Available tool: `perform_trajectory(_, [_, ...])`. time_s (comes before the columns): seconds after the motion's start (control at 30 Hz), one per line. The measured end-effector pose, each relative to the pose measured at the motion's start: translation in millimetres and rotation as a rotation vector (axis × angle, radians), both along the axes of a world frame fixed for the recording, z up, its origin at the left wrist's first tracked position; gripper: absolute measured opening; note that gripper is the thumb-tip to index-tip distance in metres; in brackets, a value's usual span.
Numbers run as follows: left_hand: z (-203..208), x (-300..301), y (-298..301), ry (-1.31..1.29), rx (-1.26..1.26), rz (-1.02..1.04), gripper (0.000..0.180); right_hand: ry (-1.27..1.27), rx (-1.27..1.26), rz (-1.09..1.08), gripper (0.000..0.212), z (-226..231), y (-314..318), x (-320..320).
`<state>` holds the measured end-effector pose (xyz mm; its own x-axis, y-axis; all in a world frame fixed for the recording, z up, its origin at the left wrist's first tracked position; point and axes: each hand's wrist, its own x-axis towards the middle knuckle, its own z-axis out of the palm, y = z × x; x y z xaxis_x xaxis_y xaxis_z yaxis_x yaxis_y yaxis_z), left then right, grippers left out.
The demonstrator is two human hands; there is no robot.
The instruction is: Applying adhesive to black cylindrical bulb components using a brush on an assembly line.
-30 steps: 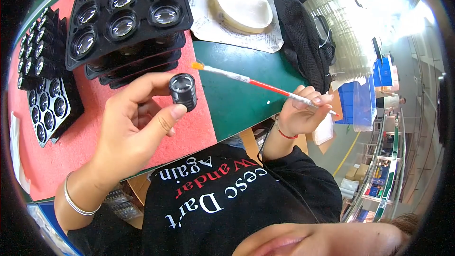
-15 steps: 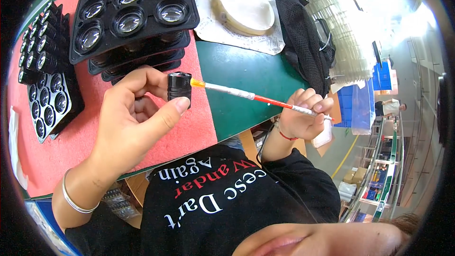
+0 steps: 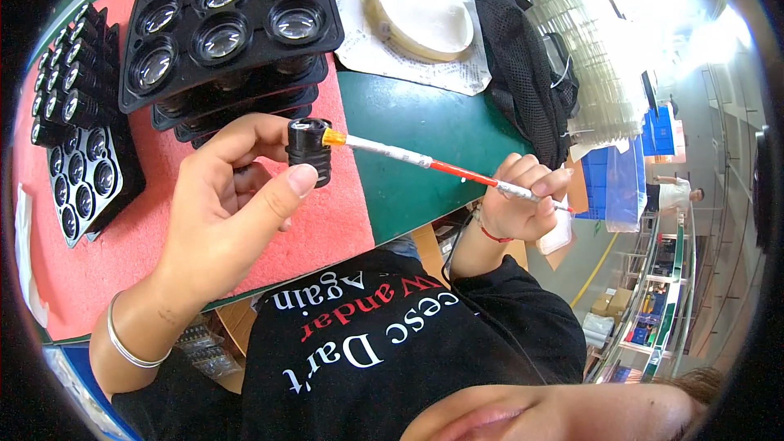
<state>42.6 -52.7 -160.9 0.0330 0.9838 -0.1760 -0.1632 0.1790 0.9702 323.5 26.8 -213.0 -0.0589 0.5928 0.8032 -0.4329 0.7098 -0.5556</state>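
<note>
One black tube (image 3: pixel 299 143): held glass end up above the pink mat (image 3: pixel 347 216), at the counter's near side.
Left hand (image 3: pixel 220 216): closed on the tube, thumb against its lower side, a silver bangle (image 3: pixel 126 343) at the wrist.
Right hand (image 3: pixel 523 196): curled around the far end of a slim brush (image 3: pixel 400 155), a red cord (image 3: pixel 496 237) at the wrist.
Brush: red and silver-white along the handle, its orange bristles (image 3: pixel 334 138) against the tube's side near the top.
Black trays (image 3: pixel 186 73): stacked behind the left hand, clear round lenses (image 3: pixel 220 39) seated in the top one.
More tubes (image 3: pixel 79 53): standing in rows at far left, beside a smaller lens tray (image 3: pixel 104 159).
Green counter (image 3: pixel 408 110): bare between mat and brush hand; beyond, a pale round dish (image 3: pixel 425 12) rests on printed paper (image 3: pixel 371 53), beside a black mesh bag (image 3: pixel 523 57).
Background: a person (image 3: pixel 674 192) in a light top, near shelving (image 3: pixel 661 294).
</note>
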Motion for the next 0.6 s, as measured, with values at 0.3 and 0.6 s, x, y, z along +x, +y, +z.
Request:
perform_trajectory(0.3, [-3.3,2.1,-0.1,0.008,0.057,-0.027,0.038,0.006,-0.007,-0.01,0.018,0.1,0.4,0.8])
perform_trajectory(0.6, [-4.9,2.2,-1.0,-0.023,0.059,-0.032,0.035,0.022,-0.024,-0.041,0.017,-1.0,-0.8,2.2])
